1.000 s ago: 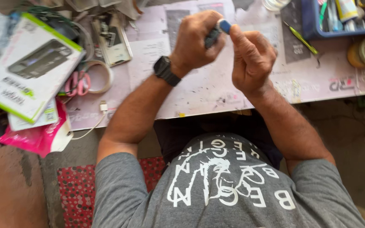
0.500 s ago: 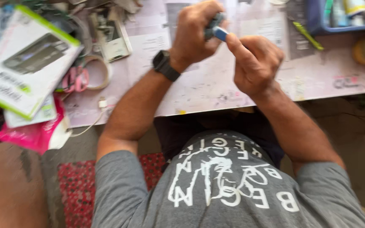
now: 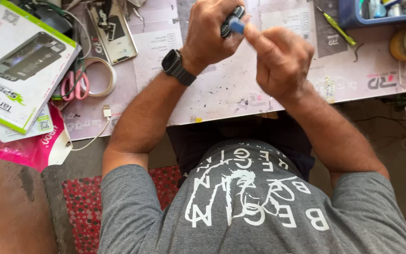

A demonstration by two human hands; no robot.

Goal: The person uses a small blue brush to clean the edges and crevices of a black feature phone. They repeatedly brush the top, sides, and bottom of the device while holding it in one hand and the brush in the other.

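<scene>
Fingers of the left hand point(image 3: 212, 33) clench a small dark tool point(image 3: 231, 19) above the work mat point(image 3: 222, 89), while the right hand point(image 3: 278, 61) pinches its blue tip point(image 3: 237, 27). Doing this well seems to need a steady left clench, with the right fingertips working close to the tip.

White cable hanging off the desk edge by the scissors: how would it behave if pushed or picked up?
The white cable is probably floppy: it curves loosely and droops over the desk edge. It looks thin and light, so a push would likely drag it rather than slide it whole. Its small plug end lies flat, so it seems unlikely to roll. Neither hand touches it.
</scene>
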